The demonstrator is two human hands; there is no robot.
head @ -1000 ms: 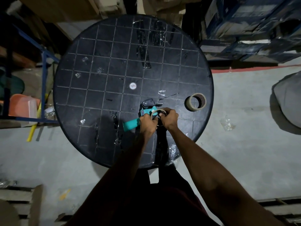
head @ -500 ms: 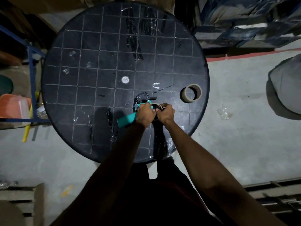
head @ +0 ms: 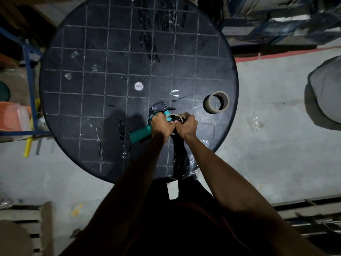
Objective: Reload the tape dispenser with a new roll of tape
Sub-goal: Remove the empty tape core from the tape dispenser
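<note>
Two hands [head: 162, 124] [head: 187, 124], one dispenser [head: 142, 133], two rolls [head: 216, 102] [head: 173, 117] (one loose).

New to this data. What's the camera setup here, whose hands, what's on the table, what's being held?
There is no robot: a person works bare-handed, and the single picture comes from a wide-angle camera on their head, looking down over both forearms. The surface is a round black plastic table with a grid pattern, dotted with scraps of clear tape. The left hand grips a teal-handled tape dispenser. The right hand is closed on a roll of tape at the dispenser's spool. Apart, near the table's right edge, stands a beige tape ring with a wide hollow centre, untouched. Whether it is spent or new is unclear.
</note>
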